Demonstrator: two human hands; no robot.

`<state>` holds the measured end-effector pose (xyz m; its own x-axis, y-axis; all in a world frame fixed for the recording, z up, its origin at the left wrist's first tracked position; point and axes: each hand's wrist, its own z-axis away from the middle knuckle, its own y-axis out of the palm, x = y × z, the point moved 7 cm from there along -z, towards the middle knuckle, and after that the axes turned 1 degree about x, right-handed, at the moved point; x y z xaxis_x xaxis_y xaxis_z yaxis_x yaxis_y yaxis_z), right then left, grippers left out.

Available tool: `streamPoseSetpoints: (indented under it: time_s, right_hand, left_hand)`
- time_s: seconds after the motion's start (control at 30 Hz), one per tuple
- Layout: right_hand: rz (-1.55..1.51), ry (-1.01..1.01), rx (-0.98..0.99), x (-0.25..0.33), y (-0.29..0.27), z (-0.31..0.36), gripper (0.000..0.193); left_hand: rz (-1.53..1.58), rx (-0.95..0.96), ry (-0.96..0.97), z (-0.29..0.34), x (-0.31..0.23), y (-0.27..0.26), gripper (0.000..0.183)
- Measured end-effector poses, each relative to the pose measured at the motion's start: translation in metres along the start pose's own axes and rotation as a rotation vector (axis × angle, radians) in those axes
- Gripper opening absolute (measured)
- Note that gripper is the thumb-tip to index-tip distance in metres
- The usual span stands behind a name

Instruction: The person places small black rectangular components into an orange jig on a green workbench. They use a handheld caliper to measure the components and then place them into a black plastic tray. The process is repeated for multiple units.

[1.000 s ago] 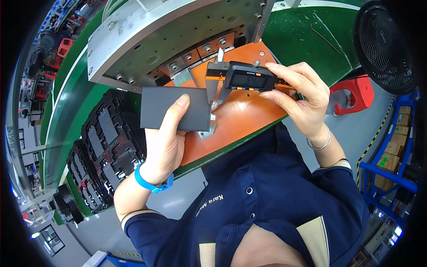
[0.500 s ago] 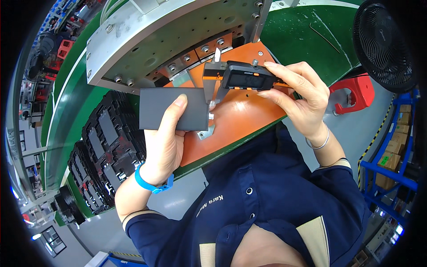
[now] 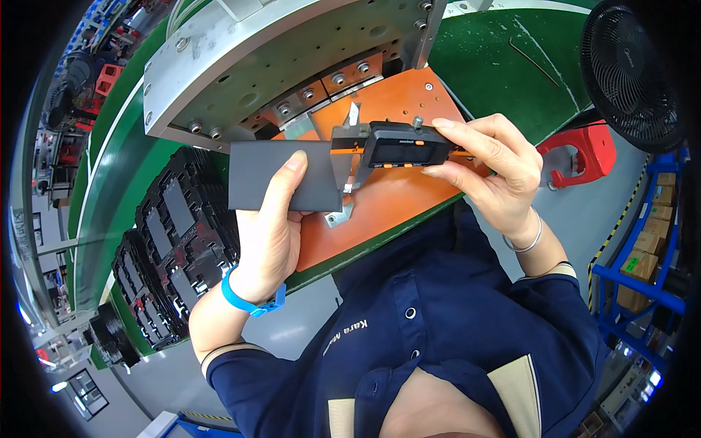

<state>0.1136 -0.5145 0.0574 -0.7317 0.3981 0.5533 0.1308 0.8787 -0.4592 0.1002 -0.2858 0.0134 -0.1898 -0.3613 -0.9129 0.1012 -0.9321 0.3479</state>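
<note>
Over the flat orange plate (image 3: 394, 201), we are clamping our left hand (image 3: 274, 233) on dark-grey rectangular block (image 3: 255, 175), right hand (image 3: 504, 166) on black digital caliper (image 3: 405, 152).

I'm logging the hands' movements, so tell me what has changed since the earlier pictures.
The caliper, in the right hand, has shifted a little toward the person's body, beside the dark block's right edge. Nothing was taken hold of or let go. The left hand still grips the block; the orange board and fan stayed put.
</note>
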Motion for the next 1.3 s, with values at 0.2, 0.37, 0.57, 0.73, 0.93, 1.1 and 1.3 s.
streamPoseSetpoints:
  time_s: [0.2, 0.37, 0.57, 0.73, 0.93, 1.1, 1.3]
  right_hand:
    - [0.022, -0.007, -0.006, 0.001, 0.000, 0.000, 0.048]
    - [0.050, -0.049, -0.024, 0.004, 0.000, 0.001, 0.047]
    - [0.048, -0.026, -0.002, 0.005, 0.000, 0.000, 0.047]
    - [0.060, -0.012, 0.033, 0.004, 0.001, -0.001, 0.048]
    - [0.133, 0.103, -0.003, -0.007, -0.026, 0.002, 0.046]
    - [0.138, 0.374, -0.117, -0.075, -0.090, 0.023, 0.041]
    - [0.049, 0.653, -0.009, -0.252, -0.094, 0.076, 0.041]
  left_hand:
    - [-0.021, -0.043, 0.011, 0.000, 0.002, -0.006, 0.031]
    - [-0.014, -0.028, 0.011, 0.000, 0.001, -0.004, 0.031]
    - [-0.007, 0.008, 0.007, -0.003, 0.003, -0.001, 0.028]
    - [0.009, 0.055, 0.013, -0.004, -0.001, 0.001, 0.026]
    - [0.014, -0.026, 0.074, 0.003, -0.019, -0.012, 0.024]
    - [-1.147, -0.262, 0.840, 0.058, -0.098, -0.079, 0.016]
    - [-1.268, -0.419, 0.772, 0.120, -0.084, -0.196, 0.022]
